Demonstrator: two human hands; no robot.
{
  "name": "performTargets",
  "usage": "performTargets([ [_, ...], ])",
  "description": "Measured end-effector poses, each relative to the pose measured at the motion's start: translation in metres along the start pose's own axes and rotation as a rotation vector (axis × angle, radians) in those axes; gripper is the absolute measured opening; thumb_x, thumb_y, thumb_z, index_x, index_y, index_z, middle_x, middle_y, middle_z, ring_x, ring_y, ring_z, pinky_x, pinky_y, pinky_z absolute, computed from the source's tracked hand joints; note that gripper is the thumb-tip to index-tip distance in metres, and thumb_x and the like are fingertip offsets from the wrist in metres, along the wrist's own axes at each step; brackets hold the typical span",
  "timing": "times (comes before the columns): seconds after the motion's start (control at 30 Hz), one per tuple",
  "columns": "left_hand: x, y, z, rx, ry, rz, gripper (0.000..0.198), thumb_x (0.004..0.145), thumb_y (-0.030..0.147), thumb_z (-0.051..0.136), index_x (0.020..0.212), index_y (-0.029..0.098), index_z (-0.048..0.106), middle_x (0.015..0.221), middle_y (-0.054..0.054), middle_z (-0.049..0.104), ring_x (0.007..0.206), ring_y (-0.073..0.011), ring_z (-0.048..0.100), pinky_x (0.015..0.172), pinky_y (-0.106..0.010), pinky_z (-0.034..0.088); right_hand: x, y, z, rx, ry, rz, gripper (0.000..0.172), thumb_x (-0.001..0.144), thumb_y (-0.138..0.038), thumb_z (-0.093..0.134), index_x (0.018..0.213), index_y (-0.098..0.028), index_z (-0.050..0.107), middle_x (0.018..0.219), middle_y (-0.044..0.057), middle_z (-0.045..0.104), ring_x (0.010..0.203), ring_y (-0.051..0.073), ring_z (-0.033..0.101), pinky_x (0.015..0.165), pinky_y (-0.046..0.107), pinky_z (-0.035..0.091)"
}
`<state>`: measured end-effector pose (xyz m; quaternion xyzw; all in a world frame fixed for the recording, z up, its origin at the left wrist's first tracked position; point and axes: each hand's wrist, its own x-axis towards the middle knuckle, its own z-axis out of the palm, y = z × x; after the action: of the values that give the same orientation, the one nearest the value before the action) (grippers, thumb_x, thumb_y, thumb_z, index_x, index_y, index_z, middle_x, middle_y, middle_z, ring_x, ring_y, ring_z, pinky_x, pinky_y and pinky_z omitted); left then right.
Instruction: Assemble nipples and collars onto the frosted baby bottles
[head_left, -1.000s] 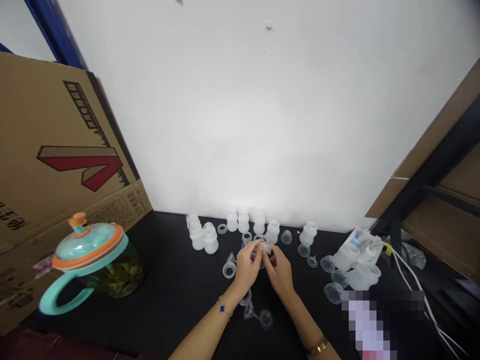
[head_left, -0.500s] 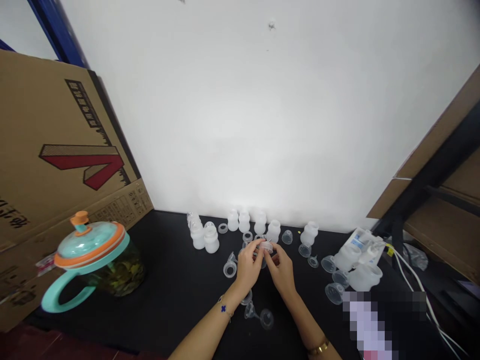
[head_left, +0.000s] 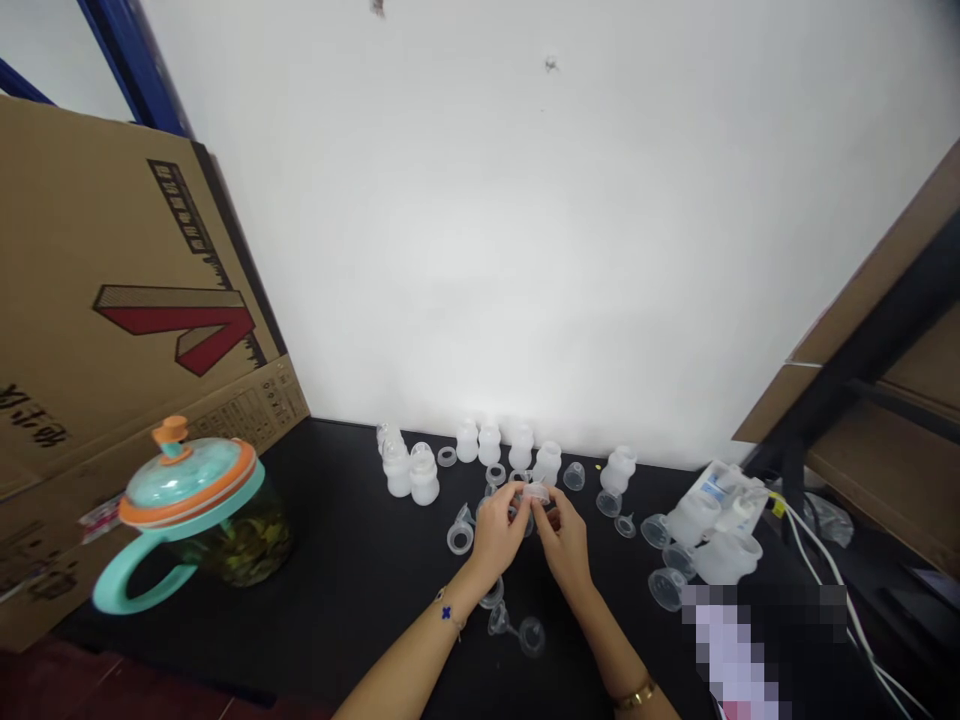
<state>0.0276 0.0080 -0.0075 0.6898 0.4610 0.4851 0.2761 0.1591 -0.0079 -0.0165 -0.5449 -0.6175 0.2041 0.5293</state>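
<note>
My left hand and my right hand meet over the black table. Between their fingertips they pinch a translucent bottle screw ring, partly covered by the fingers. Just behind it stands a milky-white baby bottle without a top. Left of my left hand lies a loose ring with a clear piece beside it. Near my left wrist rest a clear nipple-shaped piece and a round clear disc. A clear dome cap is behind my right hand.
Several bottles line the wall, including capped bottles at left. To the right are another bottle, clear funnels and a white bottle pack. A teal-lidded jug stands far left by a cardboard box. White cables hang right.
The view has shifted slightly. Both hands stay in nearly the same place with the screw ring between their fingers, and the things on the table have not moved.
</note>
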Motion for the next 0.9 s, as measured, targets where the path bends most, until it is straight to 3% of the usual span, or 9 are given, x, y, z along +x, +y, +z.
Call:
performTargets([
  [0.9, 0.0002, -0.0049, -0.0010, 0.042, 0.000, -0.014, 0.014, 0.093, 0.030, 0.055, 0.087, 0.020, 0.063, 0.072, 0.002, 0.059, 0.063, -0.0131, 0.054, 0.062, -0.023, 0.040, -0.0002, 0.0006, -0.0028, -0.031, -0.053, -0.006, 0.034, 0.095, -0.045, 0.054, 0.109, -0.017, 0.067, 0.079, 0.003, 0.069, 0.059, 0.015, 0.058, 0.056, 0.025, 0.046],
])
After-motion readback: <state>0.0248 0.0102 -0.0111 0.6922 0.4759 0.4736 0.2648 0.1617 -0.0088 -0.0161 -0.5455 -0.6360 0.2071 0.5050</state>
